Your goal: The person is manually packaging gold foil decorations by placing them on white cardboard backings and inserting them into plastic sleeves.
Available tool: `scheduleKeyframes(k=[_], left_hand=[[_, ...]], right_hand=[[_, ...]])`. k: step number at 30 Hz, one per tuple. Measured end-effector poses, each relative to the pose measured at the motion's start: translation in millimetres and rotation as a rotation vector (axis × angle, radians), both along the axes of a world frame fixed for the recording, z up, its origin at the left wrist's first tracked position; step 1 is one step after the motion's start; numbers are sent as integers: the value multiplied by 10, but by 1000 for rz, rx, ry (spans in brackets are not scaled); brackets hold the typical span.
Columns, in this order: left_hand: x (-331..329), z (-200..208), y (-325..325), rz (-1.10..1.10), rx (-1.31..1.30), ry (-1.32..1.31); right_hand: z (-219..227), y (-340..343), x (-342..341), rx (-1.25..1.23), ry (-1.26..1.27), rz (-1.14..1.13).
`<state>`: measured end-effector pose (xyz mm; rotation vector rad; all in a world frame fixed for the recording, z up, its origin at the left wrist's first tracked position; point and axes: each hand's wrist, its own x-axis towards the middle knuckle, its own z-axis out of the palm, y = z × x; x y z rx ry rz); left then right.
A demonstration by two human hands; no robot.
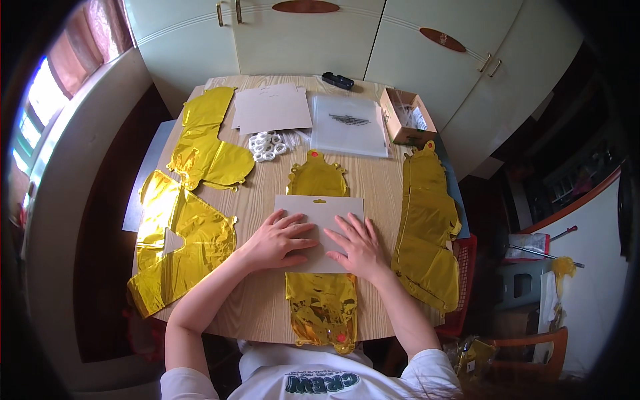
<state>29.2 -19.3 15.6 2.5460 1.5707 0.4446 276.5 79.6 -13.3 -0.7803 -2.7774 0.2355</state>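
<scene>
A pale cardboard card (321, 211) with a hang slot near its top edge lies across the middle of a flat gold foil balloon (317, 180). The balloon shows above and below the card; its middle is hidden. My left hand (281, 240) lies on the left half of the card, fingers spread. On the right half rests my right hand (361, 248), also flat with its fingers apart. Neither hand grips anything.
More flat gold foil balloons lie at far left (200, 140), near left (193, 233) and right (427, 227). Behind are stacked cards (273, 110), white ribbon rolls (267, 147), clear plastic bags (350, 137), an open box (408, 117) and a black object (338, 81).
</scene>
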Motion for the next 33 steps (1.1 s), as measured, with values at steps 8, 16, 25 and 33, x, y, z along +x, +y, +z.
scheduleKeyframes(k=[8, 16, 25, 33], left_hand=[[37, 132, 250, -239, -226, 175], [105, 177, 322, -219, -324, 272], [190, 327, 366, -210, -354, 319], [45, 235, 377, -214, -366, 206]], right_hand=[[-36, 12, 3, -48, 7, -9], [35, 29, 34, -96, -105, 24], [154, 62, 87, -139, -166, 81], [62, 104, 110, -124, 29, 85]])
